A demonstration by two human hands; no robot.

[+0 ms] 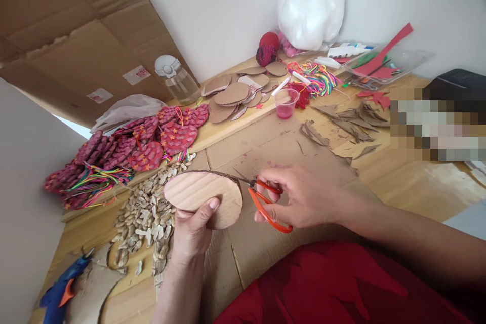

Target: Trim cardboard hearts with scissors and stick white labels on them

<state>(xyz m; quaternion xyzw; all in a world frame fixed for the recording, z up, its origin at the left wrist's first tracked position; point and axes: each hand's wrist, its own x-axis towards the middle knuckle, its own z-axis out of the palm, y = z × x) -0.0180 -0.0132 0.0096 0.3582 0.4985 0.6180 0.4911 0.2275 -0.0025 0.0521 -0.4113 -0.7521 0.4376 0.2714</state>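
Observation:
My left hand [195, 228] grips an oval piece of cardboard [201, 192] from below, its thumb lying on the face. In my right hand [292, 197] is a pair of scissors [270, 212] with orange handles, the fingers through the loops. The blades are parted and point left, close to the oval's upper right edge. Whether they touch that edge I cannot tell. Beneath both hands lies a flat cardboard sheet [261, 147] on the wooden table.
Peanut shells [148, 207] lie left of my hands, with a blue glue gun [70, 283] nearer me. Behind are red decorated pieces [144, 142], cut cardboard ovals [231, 93], a pink plastic cup [286, 103], a bottle [176, 78] and cardboard scraps [357, 119]. A clear tray [406, 68] stands far right.

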